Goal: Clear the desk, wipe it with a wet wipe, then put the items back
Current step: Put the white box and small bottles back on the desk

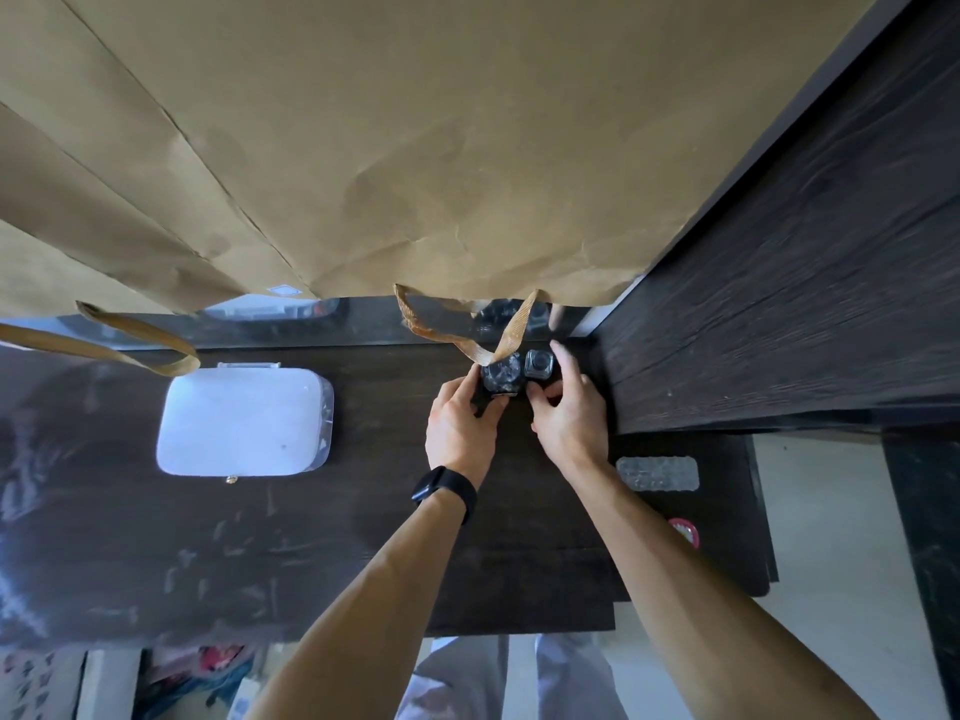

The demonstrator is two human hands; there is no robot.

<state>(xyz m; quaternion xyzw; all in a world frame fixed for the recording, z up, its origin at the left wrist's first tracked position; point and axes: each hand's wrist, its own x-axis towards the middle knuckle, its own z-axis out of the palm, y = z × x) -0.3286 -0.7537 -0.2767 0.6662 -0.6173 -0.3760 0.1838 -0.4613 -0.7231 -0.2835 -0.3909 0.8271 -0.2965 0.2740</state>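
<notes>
Both hands, left and right, gripped small dark glass jars at the dark wooden desk's back corner; a brown paper bag's woven handle draped over them, dark wooden side panel close alongside, white plastic lidded box well apart leftward.

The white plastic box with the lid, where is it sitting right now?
The white plastic box sits on the dark desk, left of both hands and just below a dangling handle of the brown paper bag.
</notes>
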